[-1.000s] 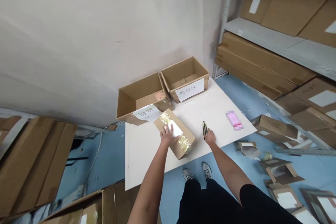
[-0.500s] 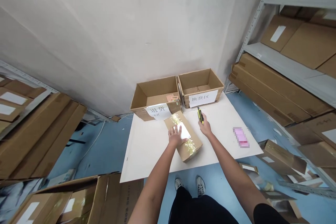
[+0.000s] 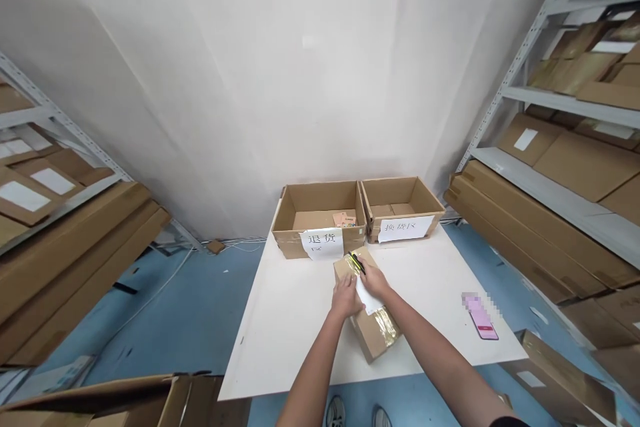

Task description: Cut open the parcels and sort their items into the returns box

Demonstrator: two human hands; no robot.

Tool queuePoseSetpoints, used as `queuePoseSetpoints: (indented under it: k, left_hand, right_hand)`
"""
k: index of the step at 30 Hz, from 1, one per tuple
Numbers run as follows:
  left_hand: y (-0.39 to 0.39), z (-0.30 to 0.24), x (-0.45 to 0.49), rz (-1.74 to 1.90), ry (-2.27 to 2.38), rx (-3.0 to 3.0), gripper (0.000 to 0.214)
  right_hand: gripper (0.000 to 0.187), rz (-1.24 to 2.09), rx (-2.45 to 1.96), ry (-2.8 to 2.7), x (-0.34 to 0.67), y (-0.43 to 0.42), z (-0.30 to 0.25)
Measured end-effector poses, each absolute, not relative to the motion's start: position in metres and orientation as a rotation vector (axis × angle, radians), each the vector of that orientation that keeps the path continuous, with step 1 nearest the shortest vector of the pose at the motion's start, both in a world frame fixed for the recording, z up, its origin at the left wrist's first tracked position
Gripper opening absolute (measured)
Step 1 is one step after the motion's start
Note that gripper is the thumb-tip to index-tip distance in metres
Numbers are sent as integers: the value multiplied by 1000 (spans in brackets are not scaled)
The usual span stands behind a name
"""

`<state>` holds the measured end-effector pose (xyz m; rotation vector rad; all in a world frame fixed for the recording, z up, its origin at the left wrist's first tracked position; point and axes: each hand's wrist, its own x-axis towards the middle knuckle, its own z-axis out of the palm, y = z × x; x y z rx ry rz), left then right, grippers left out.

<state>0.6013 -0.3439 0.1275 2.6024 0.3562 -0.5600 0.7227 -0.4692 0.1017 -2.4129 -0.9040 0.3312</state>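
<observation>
A taped cardboard box (image 3: pixel 370 336) lies at an angle on the white table (image 3: pixel 280 327), with a white label (image 3: pixel 367 297) on top and shiny tape towards both ends. My left hand (image 3: pixel 346 296) bears down on the box's left side, fingers close together and thumb by the label. My right hand (image 3: pixel 375 280) is closed around a black and yellow box cutter (image 3: pixel 357 262). The cutter's tip is over the tape at the box's far end; whether the blade touches it I cannot tell.
Two open cartons with handwritten signs, a left carton (image 3: pixel 290 243) and a right carton (image 3: pixel 435 213), stand along the table's back. Inside the left one lies a small pinkish item (image 3: pixel 344 219). A phone (image 3: pixel 483 320) rests at the table's right. Shelves of boxes flank both sides.
My right hand has brought the box cutter from beside the box to above its far end. My left hand's spread fingers have drawn together on the box. The camera view has tilted up.
</observation>
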Motion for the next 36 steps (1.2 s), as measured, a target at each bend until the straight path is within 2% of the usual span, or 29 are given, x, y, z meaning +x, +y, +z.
queuePoseSetpoints:
  k: [4, 9, 18, 21, 25, 31, 36]
  left_hand:
    - [-326, 127, 603, -599, 417, 2584, 140]
    - [-319, 121, 600, -567, 403, 2483, 144]
    - [-315, 113, 592, -426, 358, 2357, 138]
    - [-310, 113, 594, -448, 334, 2342, 129]
    - [-305, 113, 595, -444, 309, 2351, 118]
    - [-304, 111, 596, -441, 325, 2379, 117]
    - [-303, 110, 597, -431, 330, 2404, 118]
  right_hand:
    - [63, 320, -2499, -857, 714, -464, 111]
    - [64, 424, -2612, -876, 704, -463, 128]
    - [65, 567, -2862, -828, 684, -446, 157]
    - [66, 607, -2908, -770, 678, -444, 161]
    - [72, 680, -2938, -726, 677, -447, 169]
    - [80, 772, -2966, -739, 673, -455, 180]
    - [71, 779, -3001, -777, 658, -468, 187]
